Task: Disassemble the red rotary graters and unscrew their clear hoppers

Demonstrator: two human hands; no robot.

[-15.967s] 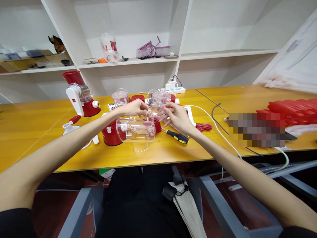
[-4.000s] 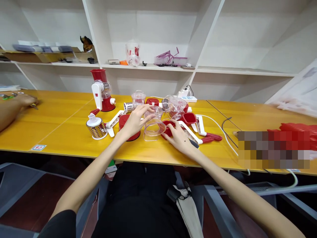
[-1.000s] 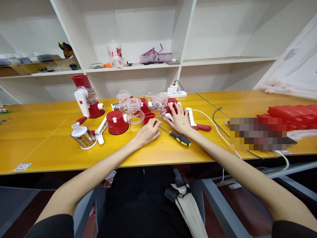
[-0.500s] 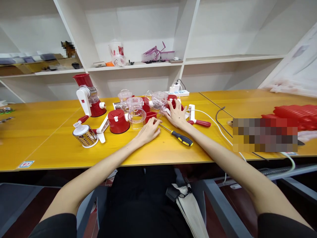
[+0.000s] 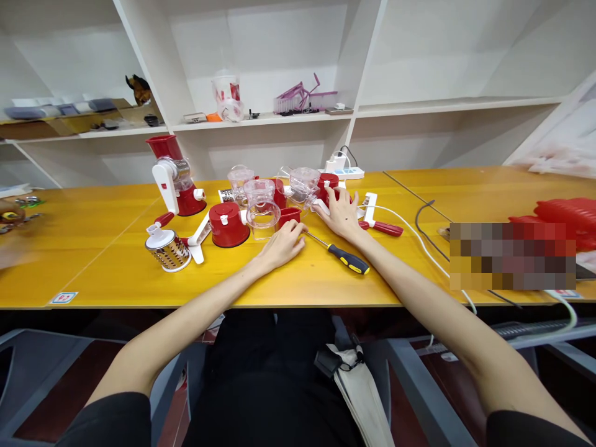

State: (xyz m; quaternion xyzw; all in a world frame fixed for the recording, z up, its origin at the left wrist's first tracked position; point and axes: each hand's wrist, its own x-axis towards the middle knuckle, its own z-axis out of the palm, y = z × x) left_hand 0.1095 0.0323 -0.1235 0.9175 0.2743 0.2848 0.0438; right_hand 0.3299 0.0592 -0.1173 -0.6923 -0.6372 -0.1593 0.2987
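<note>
My left hand [image 5: 285, 243] rests on the table with fingers loosely bent and nothing visible in it. Just beyond it are a red hopper piece [image 5: 289, 215] and a clear plastic grater housing [image 5: 261, 211]. My right hand [image 5: 343, 214] has its fingers spread in front of a red suction base [image 5: 328, 180], beside a clear housing [image 5: 303, 181]; whether the fingertips touch the base is hard to tell. A black and yellow screwdriver [image 5: 349, 259] lies between my hands, its tip close to my left fingers. Another red base [image 5: 229, 225] stands left.
An assembled rotary grater [image 5: 174, 180] stands at the back left, with a metal grating drum [image 5: 168, 250] in front. A red-handled crank [image 5: 387, 229] and white cable [image 5: 410, 239] lie right. A power strip [image 5: 349, 172] is behind. A person's blurred hand [image 5: 12, 214] shows far left.
The view has swung slightly left, so everything sits further right. My right fingers have shifted a little off the red base. My left hand stays in place. Another person's hand appears far left.
</note>
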